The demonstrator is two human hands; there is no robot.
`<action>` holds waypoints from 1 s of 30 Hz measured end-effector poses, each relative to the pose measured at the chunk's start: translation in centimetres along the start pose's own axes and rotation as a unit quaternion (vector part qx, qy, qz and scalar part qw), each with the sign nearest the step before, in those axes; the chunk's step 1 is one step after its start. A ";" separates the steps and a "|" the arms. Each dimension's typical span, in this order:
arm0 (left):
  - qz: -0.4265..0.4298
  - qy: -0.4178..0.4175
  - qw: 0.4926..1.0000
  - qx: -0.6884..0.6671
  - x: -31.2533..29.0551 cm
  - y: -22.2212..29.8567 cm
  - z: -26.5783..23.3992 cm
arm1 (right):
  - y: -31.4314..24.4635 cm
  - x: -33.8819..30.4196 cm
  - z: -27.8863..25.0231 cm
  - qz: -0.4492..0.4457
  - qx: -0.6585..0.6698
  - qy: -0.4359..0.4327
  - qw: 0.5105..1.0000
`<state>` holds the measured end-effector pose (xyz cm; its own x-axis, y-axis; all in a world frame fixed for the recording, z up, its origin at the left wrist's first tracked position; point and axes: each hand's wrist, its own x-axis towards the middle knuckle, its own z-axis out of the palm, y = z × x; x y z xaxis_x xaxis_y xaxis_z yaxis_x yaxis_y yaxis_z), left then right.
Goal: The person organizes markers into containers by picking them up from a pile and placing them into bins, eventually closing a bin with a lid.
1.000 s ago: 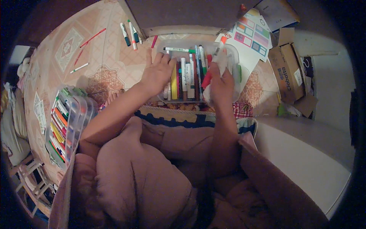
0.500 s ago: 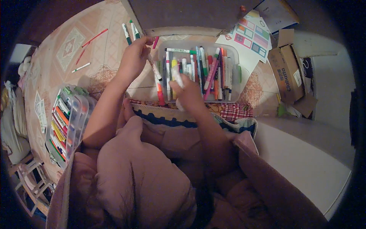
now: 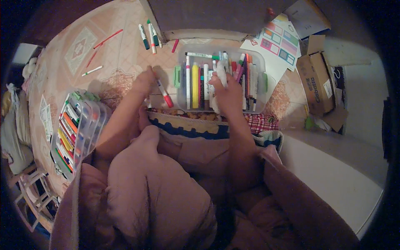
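- White crumpled wad of soft, tissue-like material (image 3: pixel 222 74) is bunched in the right hand (image 3: pixel 227 92), fingers closed around it; kept that small, it can probably be gripped by a few fingers.
- Left hand (image 3: pixel 145 83) is partly curled, its fingertips at the far end of a slim white marker with a red end (image 3: pixel 162 92); whether they pinch it or only touch it, I cannot tell. The red end points back toward the person, just right of this hand.
- Clear plastic box with green latches (image 3: pixel 177 76) sits under the right hand and near the left hand's right side, presumably so both reach it easily.
- Assorted coloured markers (image 3: pixel 195 86) inside lie mostly side by side, pointing away from the person, which likely saves room; one white-and-green marker (image 3: pixel 200 55) lies crosswise beyond the right hand.
- Second clear plastic box (image 3: pixel 89 133), markers showing in it, is left of the left hand and closer to the body.
- Tiled floor (image 3: pixel 125 62) beyond the left hand carries a white marker with a dark green end (image 3: pixel 143 36).
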<state>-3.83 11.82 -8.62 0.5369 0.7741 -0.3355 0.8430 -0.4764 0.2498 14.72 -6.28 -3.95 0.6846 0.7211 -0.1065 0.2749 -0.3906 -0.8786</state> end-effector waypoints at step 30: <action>0.308 0.076 0.944 0.093 -1.1 11.8 -1.7 | -0.3 0.9 -1.8 0.005 0.048 0.096 0.994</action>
<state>5.48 6.00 -3.77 0.9279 0.3705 -0.0407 0.3714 -0.9097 0.1857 16.44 -6.55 -2.91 0.8055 0.5916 -0.0324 0.2087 -0.3345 -0.9190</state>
